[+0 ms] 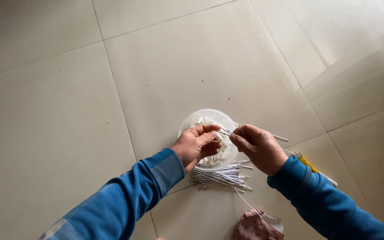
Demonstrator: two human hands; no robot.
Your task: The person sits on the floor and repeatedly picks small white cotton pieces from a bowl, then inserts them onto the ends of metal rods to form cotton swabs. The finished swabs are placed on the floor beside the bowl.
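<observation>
Large glossy cream floor tiles (58, 133), thin dark grout lines; bright daylight sheen at upper right (356, 40)

A thin white wire (277, 138) is lying nearly level across the clear round bowl (192, 122), its metal tip meeting a small white connector (219, 137) over the bowl's right rim; the bowl is sitting on the floor tile (192, 66), near its lower edge

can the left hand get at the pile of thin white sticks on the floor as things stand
Probably yes: the left hand hovers over the clear bowl, and the pile of white sticks lies uncovered on the floor just beside the bowl, nothing between them.
</observation>
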